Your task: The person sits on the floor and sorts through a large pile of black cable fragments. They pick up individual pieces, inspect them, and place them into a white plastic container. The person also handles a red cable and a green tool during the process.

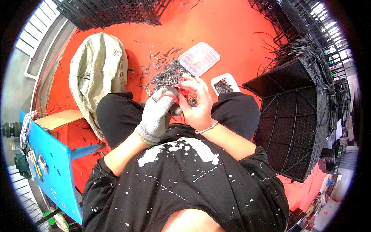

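My left hand (156, 110), in a grey knitted glove, is closed in front of my lap. A small red piece (170, 96) shows at its thumb side. My bare right hand (197, 102), with a bracelet at the wrist, curls its fingers close against the left one. Between the two hands there is more red, but the fingers hide most of it and its kind cannot be made out. A pile of short black strips (164, 75) lies on the floor just beyond my hands. Behind it is a clear plastic lid-like tray (199, 58).
A white container (230, 82) of black bits stands by my right knee. At right is a black woven panelled piece (290, 131) with loose strands. A pale sack (98, 63) slumps at left, near a blue table (54, 166) with tools. Black frames (112, 13) stand at the back.
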A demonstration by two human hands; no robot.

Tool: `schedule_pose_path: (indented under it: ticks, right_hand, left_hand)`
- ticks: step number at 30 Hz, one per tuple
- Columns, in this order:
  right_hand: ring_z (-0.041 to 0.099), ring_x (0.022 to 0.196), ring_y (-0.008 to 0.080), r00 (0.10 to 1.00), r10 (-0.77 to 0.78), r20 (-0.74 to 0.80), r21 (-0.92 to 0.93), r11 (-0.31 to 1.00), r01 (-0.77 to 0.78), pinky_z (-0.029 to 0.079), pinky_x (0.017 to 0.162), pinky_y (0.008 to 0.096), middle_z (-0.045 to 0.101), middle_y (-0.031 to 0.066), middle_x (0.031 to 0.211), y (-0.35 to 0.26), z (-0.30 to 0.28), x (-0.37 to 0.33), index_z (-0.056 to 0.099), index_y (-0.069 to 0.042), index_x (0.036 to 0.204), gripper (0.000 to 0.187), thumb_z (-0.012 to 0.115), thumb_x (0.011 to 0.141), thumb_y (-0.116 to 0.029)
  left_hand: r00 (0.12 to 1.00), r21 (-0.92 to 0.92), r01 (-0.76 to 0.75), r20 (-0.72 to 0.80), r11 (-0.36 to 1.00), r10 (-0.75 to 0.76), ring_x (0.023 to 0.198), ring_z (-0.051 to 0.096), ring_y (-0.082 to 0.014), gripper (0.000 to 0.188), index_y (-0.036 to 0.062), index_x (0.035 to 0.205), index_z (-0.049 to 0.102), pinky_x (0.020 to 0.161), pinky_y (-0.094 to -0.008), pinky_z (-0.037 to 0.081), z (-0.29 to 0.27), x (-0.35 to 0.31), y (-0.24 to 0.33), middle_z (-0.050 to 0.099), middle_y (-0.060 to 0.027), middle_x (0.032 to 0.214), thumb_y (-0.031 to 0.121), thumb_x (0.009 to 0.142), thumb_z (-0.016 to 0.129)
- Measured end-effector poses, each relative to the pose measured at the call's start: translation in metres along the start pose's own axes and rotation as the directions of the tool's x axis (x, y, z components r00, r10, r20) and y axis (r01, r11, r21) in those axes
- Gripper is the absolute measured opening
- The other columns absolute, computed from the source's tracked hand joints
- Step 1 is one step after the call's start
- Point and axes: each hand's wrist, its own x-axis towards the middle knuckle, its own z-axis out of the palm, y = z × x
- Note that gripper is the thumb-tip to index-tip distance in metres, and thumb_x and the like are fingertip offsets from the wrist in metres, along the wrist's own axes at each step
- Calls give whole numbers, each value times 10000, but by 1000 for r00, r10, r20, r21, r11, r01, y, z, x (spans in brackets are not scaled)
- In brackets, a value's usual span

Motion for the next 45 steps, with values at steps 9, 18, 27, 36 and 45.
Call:
schedule_pose_path:
  ticks: [9, 18, 27, 36, 45]
  right_hand:
    - [525, 1140, 326, 973, -181, 146, -96, 976, 196, 294, 1008, 484, 617, 135, 1100, 2, -5, 2, 543, -52, 1079, 336, 662, 771, -109]
    - [546, 997, 272, 988, -141, 57, 71, 988, 137, 425, 889, 385, 521, 145, 1092, 4, 2, 4, 460, -28, 1159, 623, 794, 692, -269]
    - [520, 737, 118, 936, 191, 297, -14, 981, -195, 452, 647, 260, 545, 59, 889, -3, -14, 17, 524, -61, 1135, 664, 820, 638, -387]
    - [507, 672, 13, 884, 129, 449, -46, 992, -121, 417, 554, 174, 589, 12, 906, -2, -31, 23, 583, -18, 1080, 334, 710, 794, -136]
    - [441, 567, 13, 838, 363, 408, 228, 848, -478, 367, 492, 162, 555, -29, 801, 8, -21, 12, 579, -40, 1005, 190, 532, 929, -208]
  left_hand:
    - [983, 264, -99, -123, 960, 135, 640, 521, -50, 168, 31, 926, 604, 575, -198, 416, -11, 1, 8, 593, 1, 738, 194, 892, 581]
    - [963, 413, -180, -108, 893, 245, 685, 528, -58, 171, -6, 972, 615, 602, -222, 447, -11, 1, 10, 603, -17, 782, 125, 863, 615]
    - [797, 871, -489, 421, 53, 434, 761, 626, -292, 296, 33, 972, 631, 676, -352, 510, -13, 1, 20, 642, -128, 868, 86, 685, 687]
    - [838, 898, -440, 412, -4, 359, 749, 626, -288, 298, 46, 963, 634, 644, -353, 507, -9, -2, 23, 636, -116, 836, 87, 672, 686]
    - [814, 873, -455, 330, 173, 478, 728, 627, -270, 186, 48, 939, 639, 641, -334, 499, -11, 4, 10, 633, -124, 812, 125, 775, 676]
